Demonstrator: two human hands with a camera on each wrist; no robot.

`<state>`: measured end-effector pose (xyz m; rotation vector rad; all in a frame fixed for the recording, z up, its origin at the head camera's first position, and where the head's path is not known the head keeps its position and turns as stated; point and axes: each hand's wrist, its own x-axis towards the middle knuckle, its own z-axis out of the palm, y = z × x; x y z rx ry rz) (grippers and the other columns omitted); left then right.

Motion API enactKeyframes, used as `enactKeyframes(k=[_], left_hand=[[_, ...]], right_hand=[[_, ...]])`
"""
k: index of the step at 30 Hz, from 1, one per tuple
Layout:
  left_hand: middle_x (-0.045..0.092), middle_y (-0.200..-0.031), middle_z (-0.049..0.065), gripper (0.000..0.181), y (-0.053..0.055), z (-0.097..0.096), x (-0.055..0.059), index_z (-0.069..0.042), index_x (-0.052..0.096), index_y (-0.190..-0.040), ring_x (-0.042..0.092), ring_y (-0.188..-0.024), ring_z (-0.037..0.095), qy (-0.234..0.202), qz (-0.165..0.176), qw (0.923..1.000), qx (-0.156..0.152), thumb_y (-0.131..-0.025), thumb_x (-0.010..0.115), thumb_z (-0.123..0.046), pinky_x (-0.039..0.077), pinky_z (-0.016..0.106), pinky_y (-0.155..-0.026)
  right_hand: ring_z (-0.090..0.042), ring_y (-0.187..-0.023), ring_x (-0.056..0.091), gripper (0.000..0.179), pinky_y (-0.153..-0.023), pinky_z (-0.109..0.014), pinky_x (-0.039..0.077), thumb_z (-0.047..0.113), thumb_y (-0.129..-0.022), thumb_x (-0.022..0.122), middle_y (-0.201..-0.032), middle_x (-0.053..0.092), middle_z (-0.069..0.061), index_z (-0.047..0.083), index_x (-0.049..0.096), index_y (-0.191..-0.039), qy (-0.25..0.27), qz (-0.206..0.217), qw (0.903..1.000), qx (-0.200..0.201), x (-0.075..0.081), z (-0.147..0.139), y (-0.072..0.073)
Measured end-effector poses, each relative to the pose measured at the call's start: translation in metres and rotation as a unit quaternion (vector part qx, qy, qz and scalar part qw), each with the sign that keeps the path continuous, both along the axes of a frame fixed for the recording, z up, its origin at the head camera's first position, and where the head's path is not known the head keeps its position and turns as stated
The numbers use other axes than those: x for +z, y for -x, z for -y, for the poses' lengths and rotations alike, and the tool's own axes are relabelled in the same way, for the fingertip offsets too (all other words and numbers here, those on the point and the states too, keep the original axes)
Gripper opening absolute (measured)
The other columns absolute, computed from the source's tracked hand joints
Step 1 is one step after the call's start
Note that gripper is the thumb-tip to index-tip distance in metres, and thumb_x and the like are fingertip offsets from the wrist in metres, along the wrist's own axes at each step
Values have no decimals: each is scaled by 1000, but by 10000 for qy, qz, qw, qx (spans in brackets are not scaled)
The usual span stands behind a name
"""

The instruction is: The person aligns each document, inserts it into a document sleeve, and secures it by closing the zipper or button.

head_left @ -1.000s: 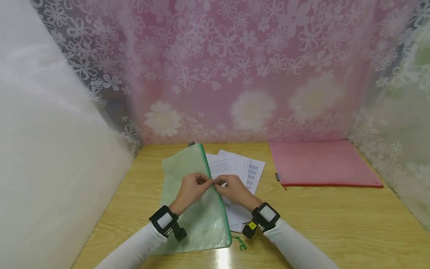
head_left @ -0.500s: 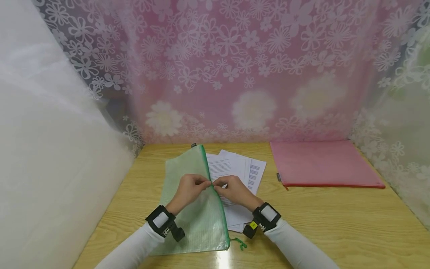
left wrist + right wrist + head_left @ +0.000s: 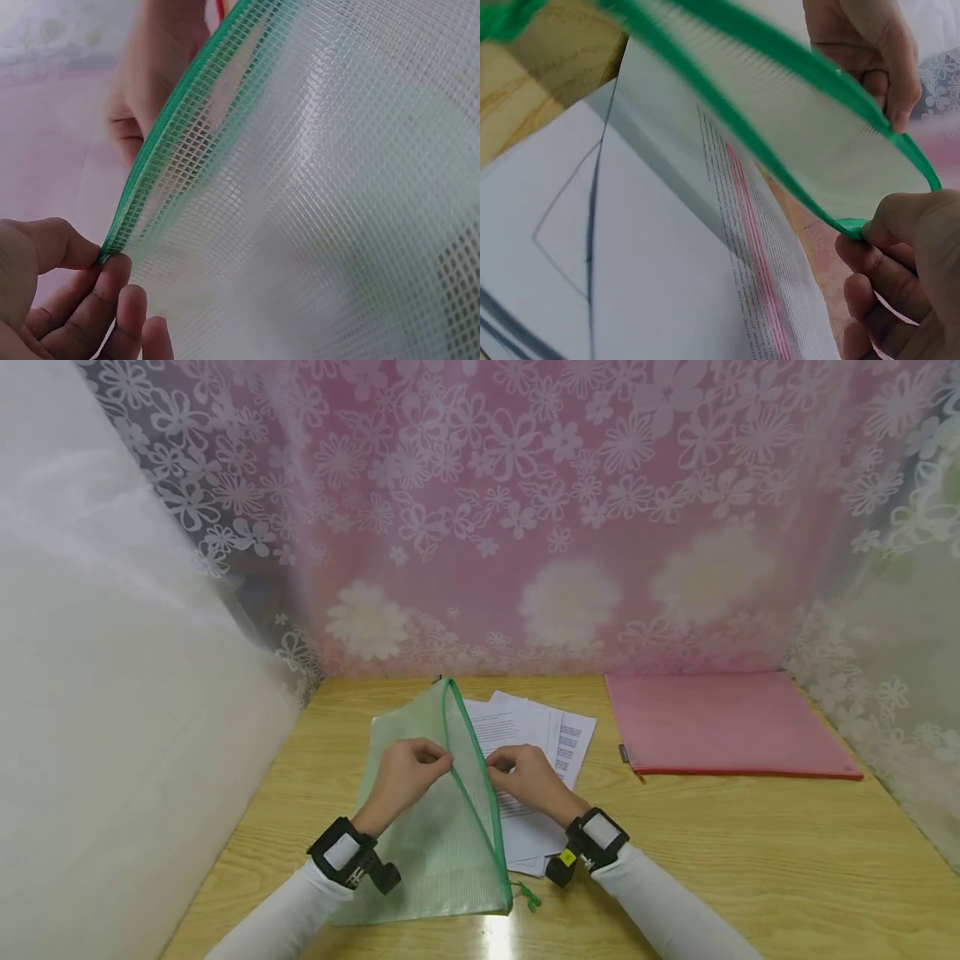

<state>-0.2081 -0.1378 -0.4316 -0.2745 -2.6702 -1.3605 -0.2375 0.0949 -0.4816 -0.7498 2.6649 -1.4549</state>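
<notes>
A translucent green mesh zipper pouch (image 3: 427,868) lies on the left half of the table, its long green-edged mouth spread apart. My left hand (image 3: 405,781) pinches the near edge of that mouth between thumb and forefinger. The opposite edge is pinched by my right hand (image 3: 531,781), just to the right. In the right wrist view, the gap between the two green zipper edges (image 3: 742,146) shows the pale mesh inside. A loose stack of printed paper sheets (image 3: 528,837) lies partly under the pouch and right hand.
On the right of the wooden table (image 3: 675,860) lies a pink mesh zipper pouch (image 3: 727,727) with a red zipper edge. A green cord (image 3: 529,897) trails from the green pouch's near corner. A flowered curtain (image 3: 555,527) hangs behind the table.
The hands, earlier together at the zipper edge, have moved apart, the left one leftward and the right slightly rightward. The green pouch's mouth has opened between them.
</notes>
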Motion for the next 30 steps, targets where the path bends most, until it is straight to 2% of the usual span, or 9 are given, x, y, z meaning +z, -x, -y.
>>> enactKeyframes(k=[10, 22, 26, 30], left_hand=[[78, -85, 1, 9, -1, 9, 16, -14, 81, -93, 71, -77, 14, -97, -73, 9994, 318, -90, 79, -22, 55, 32, -66], [78, -87, 3, 11, -3, 16, 20, -14, 82, -93, 70, -76, 15, -142, -63, 9978, 638, -90, 77, -24, 54, 33, -66], [77, -86, 3, 11, -2, 19, 21, -14, 82, -92, 69, -75, 16, -191, -67, 9971, 733, -90, 78, -24, 53, 32, -63], [78, -87, 4, 11, -2, 19, 20, -13, 82, -92, 70, -76, 16, -235, -72, 9970, 730, -90, 78, -23, 53, 32, -64]], right_hand=[[-8, -80, 69, 15, -70, -26, 56, 12, -94, 69, -93, 79, -1, 9, 81, -103, 51, -84, 9986, -525, 0, -2, 9], [-11, -77, 68, 15, -70, -30, 56, 9, -90, 68, -87, 78, -3, 6, 82, -96, 60, 222, 9918, -1254, -4, -8, 15], [-12, -77, 68, 14, -71, -32, 56, 9, -90, 70, -87, 78, -5, 4, 81, -97, 115, 292, 9907, -1325, -3, -10, 16], [-12, -78, 68, 15, -72, -31, 56, 10, -92, 69, -89, 78, -5, 6, 81, -99, 214, 289, 9926, -1156, -2, -10, 15]])
